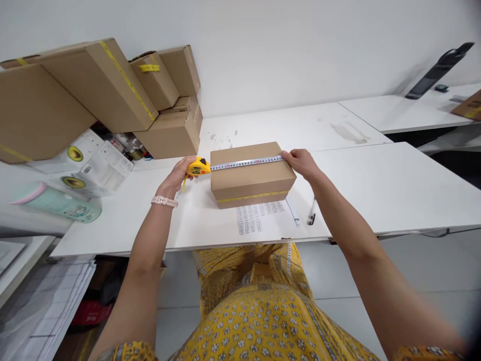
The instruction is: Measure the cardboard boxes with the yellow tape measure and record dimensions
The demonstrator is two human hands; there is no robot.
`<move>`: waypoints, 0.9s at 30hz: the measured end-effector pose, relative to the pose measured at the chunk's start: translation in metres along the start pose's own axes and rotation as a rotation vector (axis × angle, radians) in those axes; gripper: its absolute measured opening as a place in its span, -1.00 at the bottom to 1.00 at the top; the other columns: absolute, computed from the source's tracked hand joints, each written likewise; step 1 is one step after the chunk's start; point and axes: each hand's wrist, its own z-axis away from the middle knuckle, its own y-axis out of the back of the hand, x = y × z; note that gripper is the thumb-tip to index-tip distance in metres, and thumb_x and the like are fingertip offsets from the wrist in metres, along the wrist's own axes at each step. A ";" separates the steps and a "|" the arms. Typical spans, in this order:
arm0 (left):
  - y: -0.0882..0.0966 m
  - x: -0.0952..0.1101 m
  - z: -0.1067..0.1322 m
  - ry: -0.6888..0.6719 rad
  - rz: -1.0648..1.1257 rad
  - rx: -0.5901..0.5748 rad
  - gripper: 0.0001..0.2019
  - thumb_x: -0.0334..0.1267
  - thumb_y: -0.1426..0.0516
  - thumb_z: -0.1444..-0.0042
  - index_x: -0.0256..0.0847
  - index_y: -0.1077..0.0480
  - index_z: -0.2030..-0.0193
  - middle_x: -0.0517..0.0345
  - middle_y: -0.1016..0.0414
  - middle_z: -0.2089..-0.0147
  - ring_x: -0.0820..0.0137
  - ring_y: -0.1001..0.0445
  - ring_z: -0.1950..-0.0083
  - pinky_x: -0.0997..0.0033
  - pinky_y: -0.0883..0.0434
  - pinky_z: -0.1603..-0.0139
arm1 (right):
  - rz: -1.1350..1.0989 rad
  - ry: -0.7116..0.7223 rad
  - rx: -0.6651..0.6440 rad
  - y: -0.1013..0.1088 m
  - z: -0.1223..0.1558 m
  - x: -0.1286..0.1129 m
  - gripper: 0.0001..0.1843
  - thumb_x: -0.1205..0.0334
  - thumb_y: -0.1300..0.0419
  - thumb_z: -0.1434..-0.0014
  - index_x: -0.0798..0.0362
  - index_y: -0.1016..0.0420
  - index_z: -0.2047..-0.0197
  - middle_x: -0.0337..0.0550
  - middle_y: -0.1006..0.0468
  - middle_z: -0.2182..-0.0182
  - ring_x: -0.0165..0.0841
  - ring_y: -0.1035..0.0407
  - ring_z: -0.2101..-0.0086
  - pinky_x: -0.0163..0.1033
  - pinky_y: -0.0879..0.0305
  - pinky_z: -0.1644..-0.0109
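Note:
A brown cardboard box (pixel 251 180) with yellow tape along its front side rests on the white table. My left hand (pixel 180 173) is closed around a yellow tape measure (pixel 198 166), just left of the box. Its blade (pixel 244 163) is drawn out lengthwise across the box's top. At the top's right edge, the fingers of my right hand (pixel 298 159) pinch the blade's end. Partly under the box lies a printed sheet (pixel 250 220) with rows of small text. Right of the sheet is a pen (pixel 311 213).
Several cardboard boxes (pixel 169 133) are stacked at the back left, above white cartons with avocado pictures (pixel 99 165). A mint bottle (pixel 56 203) lies near the left edge. A dark bottle (pixel 438 72) is on the far right table. The white table (pixel 376 190) meets the wall behind.

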 end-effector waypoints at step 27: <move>-0.203 0.011 0.148 0.218 0.743 -0.321 -0.38 0.14 -0.37 0.01 -0.26 -0.44 -0.05 -0.01 -0.52 0.09 0.27 -0.63 0.26 0.29 -0.59 0.31 | 0.229 0.289 -0.223 -0.060 -0.078 -0.069 -0.58 -0.09 -0.12 -0.34 0.00 -0.34 0.46 -0.18 -0.45 0.44 -0.32 -0.27 0.38 -0.14 -0.17 0.17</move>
